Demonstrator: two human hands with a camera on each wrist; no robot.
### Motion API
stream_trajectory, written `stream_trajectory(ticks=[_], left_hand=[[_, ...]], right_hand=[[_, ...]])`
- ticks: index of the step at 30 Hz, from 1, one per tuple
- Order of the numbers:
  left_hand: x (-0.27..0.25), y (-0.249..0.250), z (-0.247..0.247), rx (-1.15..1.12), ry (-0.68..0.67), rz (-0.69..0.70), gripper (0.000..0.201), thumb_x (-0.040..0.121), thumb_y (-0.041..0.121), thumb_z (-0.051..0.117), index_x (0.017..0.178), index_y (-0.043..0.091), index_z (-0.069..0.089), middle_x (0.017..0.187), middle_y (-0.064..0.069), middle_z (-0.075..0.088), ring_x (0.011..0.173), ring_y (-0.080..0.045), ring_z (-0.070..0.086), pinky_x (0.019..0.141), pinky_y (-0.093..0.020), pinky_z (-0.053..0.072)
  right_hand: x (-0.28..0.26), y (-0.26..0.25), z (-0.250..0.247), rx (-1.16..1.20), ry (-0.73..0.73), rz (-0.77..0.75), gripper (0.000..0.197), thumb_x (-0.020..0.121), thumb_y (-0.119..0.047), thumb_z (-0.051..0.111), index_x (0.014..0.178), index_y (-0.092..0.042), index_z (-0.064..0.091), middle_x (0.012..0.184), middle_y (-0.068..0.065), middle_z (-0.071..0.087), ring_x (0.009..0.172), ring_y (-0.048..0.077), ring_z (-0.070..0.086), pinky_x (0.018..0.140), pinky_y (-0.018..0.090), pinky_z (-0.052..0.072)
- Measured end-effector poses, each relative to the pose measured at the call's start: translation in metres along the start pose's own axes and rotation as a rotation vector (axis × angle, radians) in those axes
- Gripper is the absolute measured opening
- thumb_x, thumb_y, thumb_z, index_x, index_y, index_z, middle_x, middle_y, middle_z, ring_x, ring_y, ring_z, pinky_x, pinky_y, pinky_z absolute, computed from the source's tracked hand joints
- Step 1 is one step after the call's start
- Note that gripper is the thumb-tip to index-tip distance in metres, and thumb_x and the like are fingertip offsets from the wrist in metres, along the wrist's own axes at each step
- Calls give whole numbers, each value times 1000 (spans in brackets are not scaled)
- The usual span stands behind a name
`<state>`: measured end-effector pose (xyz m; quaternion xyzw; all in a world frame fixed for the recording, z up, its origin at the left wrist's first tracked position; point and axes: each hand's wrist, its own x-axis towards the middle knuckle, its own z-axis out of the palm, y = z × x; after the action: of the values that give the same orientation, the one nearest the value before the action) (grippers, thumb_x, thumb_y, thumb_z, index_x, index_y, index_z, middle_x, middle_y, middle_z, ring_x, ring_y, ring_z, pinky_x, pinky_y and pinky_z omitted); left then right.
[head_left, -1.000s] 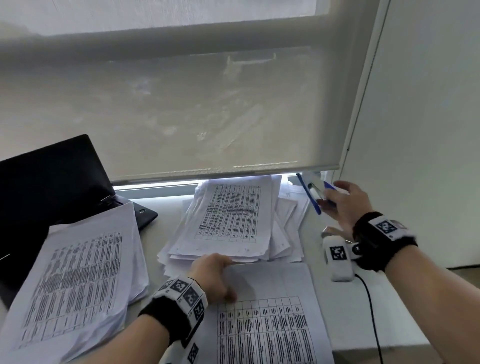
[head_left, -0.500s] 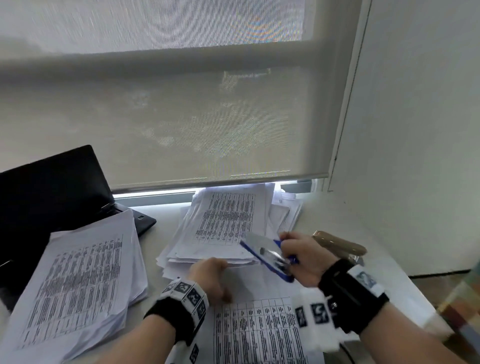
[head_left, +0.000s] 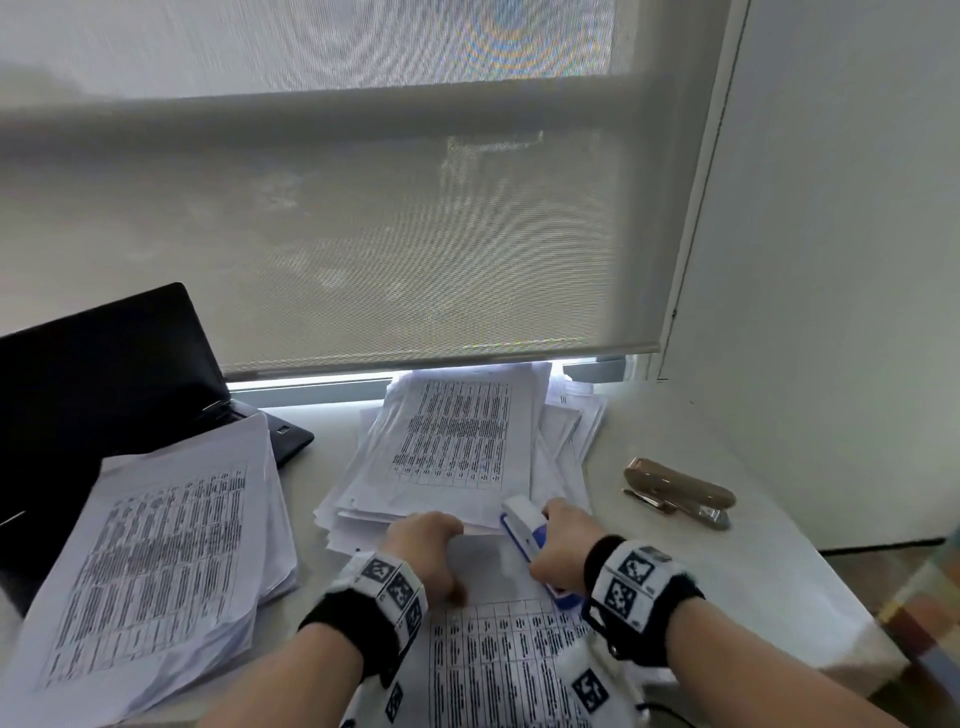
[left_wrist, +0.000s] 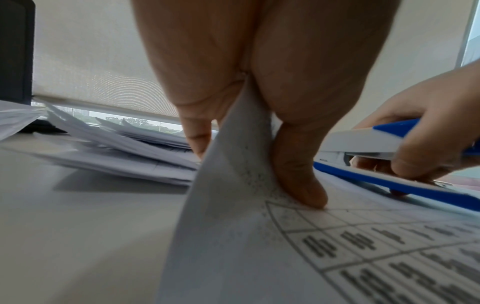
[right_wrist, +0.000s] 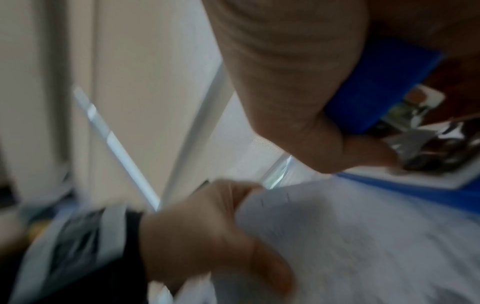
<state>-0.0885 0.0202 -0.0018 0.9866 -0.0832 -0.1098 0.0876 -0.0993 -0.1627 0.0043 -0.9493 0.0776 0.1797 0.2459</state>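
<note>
A printed sheet set (head_left: 498, 660) lies at the near edge of the desk. My left hand (head_left: 428, 551) pinches its upper left corner between thumb and fingers, so the paper (left_wrist: 233, 185) curls up there. My right hand (head_left: 558, 551) grips a blue and white stapler (head_left: 524, 525) just to the right of that corner. The stapler (left_wrist: 376, 156) hangs with its mouth apart over the sheet's top edge, its blue base low over the paper. The right wrist view is blurred; the stapler (right_wrist: 384, 88) shows as blue in my palm.
A messy paper pile (head_left: 457, 441) lies behind the hands and a thick stack (head_left: 161, 566) at the left, partly over a black laptop (head_left: 104, 374). A tan stapler (head_left: 680, 493) rests at the right. A roller blind (head_left: 363, 234) hangs behind; the wall (head_left: 831, 260) stands right.
My right hand has carried the blue stapler from the far right by the blind down and left to the sheet's top corner. My left hand has stayed on that corner.
</note>
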Motion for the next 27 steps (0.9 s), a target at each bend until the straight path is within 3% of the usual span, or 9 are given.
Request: stream_trajectory(ticks=[2, 6, 11, 17, 18, 21, 22, 24, 27], left_hand=[[-1, -1, 1, -15, -1, 2, 45, 64, 38, 87, 102, 24, 68, 108, 4, 69, 105, -17, 62, 92, -26, 48], [0, -6, 6, -69, 26, -4, 56, 62, 36, 88, 114, 29, 67, 115, 6, 68, 112, -16, 60, 95, -22, 45], [1, -7, 8, -102, 4, -19, 63, 59, 38, 90, 118, 33, 66, 119, 8, 67, 114, -15, 59, 100, -24, 45], [0, -7, 9, -129, 25, 5, 63, 57, 39, 88, 115, 34, 67, 117, 6, 68, 112, -15, 61, 97, -20, 44], [1, -7, 9, -135, 26, 11, 63, 57, 39, 88, 116, 34, 67, 118, 6, 68, 113, -15, 61, 99, -20, 43], [3, -10, 10, -182, 14, 21, 65, 58, 35, 90, 119, 36, 66, 119, 6, 67, 113, -15, 60, 100, -21, 44], [3, -11, 11, -208, 16, 21, 65, 58, 35, 90, 119, 37, 66, 117, 7, 68, 111, -14, 61, 98, -19, 45], [2, -12, 12, -251, 28, 20, 61, 59, 34, 89, 117, 37, 68, 111, 9, 69, 107, -12, 62, 97, -19, 46], [-1, -15, 8, -401, 77, 20, 24, 70, 26, 80, 91, 32, 70, 88, 10, 69, 91, -13, 65, 89, -25, 52]], right_hand=[[4, 2, -10, 177, -69, 5, 27, 75, -12, 62, 100, -9, 52, 89, 8, 56, 78, 21, 57, 69, 27, 46], [-8, 14, -28, 1245, -235, -20, 14, 79, 13, 55, 78, 0, 50, 86, 24, 55, 67, 27, 56, 61, 38, 47], [-15, 25, -43, 1708, 7, -102, 25, 86, 5, 52, 67, -10, 45, 61, 7, 46, 57, 20, 48, 60, 33, 45], [-33, 41, -35, 999, 132, -94, 18, 80, 7, 55, 74, -8, 49, 62, 6, 45, 47, 12, 44, 46, 28, 35], [-34, 45, -31, 750, 151, -97, 10, 77, -5, 61, 81, -12, 56, 67, 5, 50, 53, 13, 49, 49, 30, 39], [-33, 56, -19, 50, 176, -106, 51, 71, -31, 66, 121, -26, 59, 118, -2, 52, 111, 16, 50, 93, 28, 42], [-33, 58, -14, 19, 158, -117, 59, 71, -34, 65, 129, -25, 55, 130, -1, 45, 122, 17, 42, 100, 27, 38], [-36, 58, -8, 136, 141, -140, 56, 75, -29, 66, 129, -24, 55, 129, 4, 46, 118, 19, 45, 88, 22, 46], [-42, 56, -10, 386, 102, -174, 48, 70, -10, 65, 118, -15, 62, 88, 4, 62, 73, 12, 59, 62, 24, 51]])
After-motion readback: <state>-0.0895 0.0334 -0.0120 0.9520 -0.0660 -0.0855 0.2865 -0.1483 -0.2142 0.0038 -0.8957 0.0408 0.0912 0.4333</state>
